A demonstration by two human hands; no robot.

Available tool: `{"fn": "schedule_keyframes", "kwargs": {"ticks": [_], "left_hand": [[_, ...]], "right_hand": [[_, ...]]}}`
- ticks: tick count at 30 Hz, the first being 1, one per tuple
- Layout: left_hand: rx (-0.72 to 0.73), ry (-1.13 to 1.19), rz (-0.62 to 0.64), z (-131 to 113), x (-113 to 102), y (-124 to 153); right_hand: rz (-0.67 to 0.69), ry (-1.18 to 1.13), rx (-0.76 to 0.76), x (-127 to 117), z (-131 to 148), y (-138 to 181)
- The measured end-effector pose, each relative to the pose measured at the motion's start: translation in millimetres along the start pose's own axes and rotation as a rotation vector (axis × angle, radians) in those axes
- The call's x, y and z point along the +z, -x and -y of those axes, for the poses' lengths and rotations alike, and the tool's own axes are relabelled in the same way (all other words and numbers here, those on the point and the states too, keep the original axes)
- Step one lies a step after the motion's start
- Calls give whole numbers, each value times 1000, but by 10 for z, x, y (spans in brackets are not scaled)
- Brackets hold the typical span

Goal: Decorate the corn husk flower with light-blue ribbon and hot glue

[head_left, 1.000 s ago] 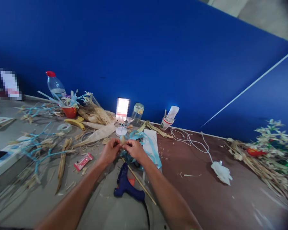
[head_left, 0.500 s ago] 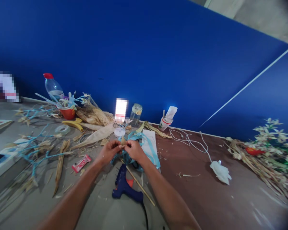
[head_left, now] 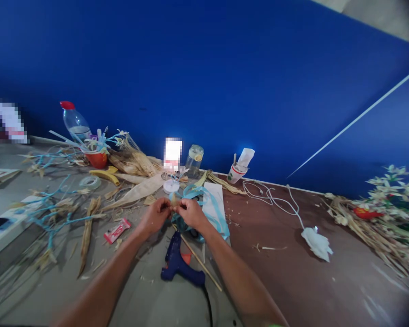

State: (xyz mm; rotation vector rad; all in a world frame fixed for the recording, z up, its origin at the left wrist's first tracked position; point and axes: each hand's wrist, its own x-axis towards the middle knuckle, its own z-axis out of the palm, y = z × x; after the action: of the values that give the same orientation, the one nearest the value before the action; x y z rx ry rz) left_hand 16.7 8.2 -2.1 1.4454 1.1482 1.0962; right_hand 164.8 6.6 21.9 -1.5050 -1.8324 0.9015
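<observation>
My left hand [head_left: 157, 213] and my right hand [head_left: 190, 212] meet over the middle of the table, fingers pinched together. Between their fingertips is a small tan piece of dried husk [head_left: 174, 199], its pointed end sticking up. Behind and under the right hand lies light blue ribbon [head_left: 213, 206] in loose loops, partly on a white sheet [head_left: 217, 191]. Just below the hands, between the forearms, a dark blue glue gun [head_left: 182, 268] lies on its side with its cord running toward me. Alongside it is a thin wooden stick [head_left: 204, 265].
Blue-wrapped stems with husk flowers [head_left: 52, 220] spread at left, near a red wrapper [head_left: 117, 230]. Farther back stand a red bowl [head_left: 97, 160], a bottle [head_left: 75, 125], a glass jar [head_left: 194, 161] and a paper cup [head_left: 236, 173]. White flowers [head_left: 393, 186] and a cable [head_left: 295, 206] are at right.
The view has shifted slightly. Both hands stay together on the husk piece, with the fingers a little closer in around it. Nothing on the table has visibly been moved.
</observation>
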Motion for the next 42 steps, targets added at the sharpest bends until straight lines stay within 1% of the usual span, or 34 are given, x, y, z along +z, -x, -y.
{"fn": "schedule_keyframes", "kwargs": {"ticks": [4,7,12,14,16,19,21,24,26,29,30,33,34,36,37,38,39,41,42], "left_hand": [[-17,-40,-15,29,-2,1],[-32,-20,15,46,-9,-10],[-148,151,114,12,-14,-20],[-191,205,122,-27,-17,-6],[-235,259,125,-84,-26,17],[-306,376,175,-194,-56,61],[-333,470,222,-261,-85,83],[-305,488,237,-308,-119,94],[-288,457,231,-299,-123,87],[-236,415,189,-254,-104,65],[-210,384,163,-238,-92,57],[-142,253,75,-195,-52,36],[-124,216,55,-185,-37,32],[-94,160,20,-173,-11,31],[-78,137,1,-171,0,33],[-63,117,-18,-171,9,36],[-50,102,-37,-172,17,40],[-29,78,-61,-172,24,45],[-20,68,-61,-167,25,46]], "right_hand": [[-15,46,-10,1,7,12],[-12,62,-16,-15,24,27],[50,24,-16,-62,55,46],[84,14,-21,-71,61,48],[107,36,-56,-73,55,50],[86,115,-119,-81,13,42],[74,131,-111,-111,-28,24],[48,77,-65,-231,-81,-28],[-6,52,-50,-362,-115,-67],[-74,107,-7,-585,-190,-91],[-70,150,23,-651,-219,-85],[13,284,108,-783,-274,-37],[6,317,120,-800,-270,-18],[-93,340,99,-787,-219,12],[-150,317,63,-756,-176,20],[-171,269,13,-709,-127,24],[-146,195,-38,-644,-77,24],[6,-1,-120,-475,14,20],[74,-101,-122,-379,46,17]]}}
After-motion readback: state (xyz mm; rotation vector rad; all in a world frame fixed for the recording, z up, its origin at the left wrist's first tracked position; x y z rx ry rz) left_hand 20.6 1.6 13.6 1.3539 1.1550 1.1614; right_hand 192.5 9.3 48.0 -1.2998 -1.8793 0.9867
